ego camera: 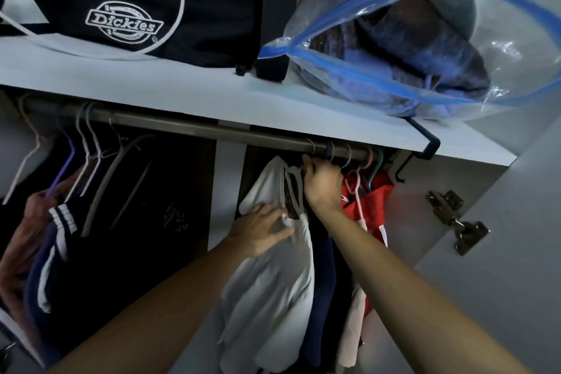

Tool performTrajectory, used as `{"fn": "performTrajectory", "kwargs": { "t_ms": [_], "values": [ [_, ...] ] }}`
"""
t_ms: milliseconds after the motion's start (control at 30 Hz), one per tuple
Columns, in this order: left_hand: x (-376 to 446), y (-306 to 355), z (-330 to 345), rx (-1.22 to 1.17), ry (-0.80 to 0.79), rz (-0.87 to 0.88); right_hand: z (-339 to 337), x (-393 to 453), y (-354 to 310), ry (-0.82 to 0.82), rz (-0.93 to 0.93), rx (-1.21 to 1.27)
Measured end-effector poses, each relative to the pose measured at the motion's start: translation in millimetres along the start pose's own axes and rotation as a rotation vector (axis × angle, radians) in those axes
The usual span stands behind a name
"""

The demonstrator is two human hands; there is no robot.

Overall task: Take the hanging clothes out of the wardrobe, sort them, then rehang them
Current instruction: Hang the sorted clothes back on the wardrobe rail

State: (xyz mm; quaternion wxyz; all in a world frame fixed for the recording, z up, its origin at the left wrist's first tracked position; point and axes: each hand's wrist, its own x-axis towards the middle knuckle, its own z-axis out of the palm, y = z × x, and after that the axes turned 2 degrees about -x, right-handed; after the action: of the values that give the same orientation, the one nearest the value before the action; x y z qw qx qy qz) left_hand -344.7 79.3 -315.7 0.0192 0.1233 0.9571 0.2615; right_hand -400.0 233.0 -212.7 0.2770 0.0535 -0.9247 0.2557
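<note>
A metal rail (188, 126) runs under the wardrobe's white shelf. At its right end hang a white garment (273, 288), dark blue clothes behind it and a red garment (375, 206) on pink and teal hangers. My right hand (321, 181) is raised just under the rail, fingers curled round the hanger necks beside the white garment. My left hand (261, 229) lies flat with spread fingers on the white garment's shoulder. On the rail's left hang several hangers (91, 158) with a dark striped jacket (57, 240) and black clothes.
On the shelf (182, 91) above stand a black Dickies bag (136, 9) and a clear zip bag (403, 48) stuffed with clothes, overhanging the edge. The open door with a metal hinge (455, 222) is at the right. A black hook (425, 149) hangs off the shelf edge.
</note>
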Motion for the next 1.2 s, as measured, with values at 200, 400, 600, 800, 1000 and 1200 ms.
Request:
{"fn": "performTrajectory", "kwargs": {
  "t_ms": [200, 400, 600, 800, 1000, 1200],
  "values": [
    [-62.8, -0.7, -37.4, 0.095, 0.081, -0.055, -58.6, -43.3, -5.1, -0.166, -0.041, -0.053],
    [-148.0, 28.1, -71.5, 0.203, 0.176, 0.053, -138.6, -138.2, -10.7, -0.251, -0.044, -0.175],
    [-232.4, 107.4, -82.7, 0.273, 0.195, 0.403, -241.0, -274.7, -24.1, -0.115, -0.028, -0.215],
    [-303.0, 211.4, -50.8, 0.25, 0.122, 0.652, -342.9, -437.5, 9.4, -0.095, 0.168, -0.194],
    [-389.9, 343.5, 37.8, 0.126, 0.0, 0.933, -464.2, -573.7, 75.2, 0.013, 0.356, -0.308],
    [-459.1, 496.1, 146.5, 0.049, -0.156, 1.081, -584.9, -694.7, 148.3, 0.142, 0.553, -0.422]
  ]
}}
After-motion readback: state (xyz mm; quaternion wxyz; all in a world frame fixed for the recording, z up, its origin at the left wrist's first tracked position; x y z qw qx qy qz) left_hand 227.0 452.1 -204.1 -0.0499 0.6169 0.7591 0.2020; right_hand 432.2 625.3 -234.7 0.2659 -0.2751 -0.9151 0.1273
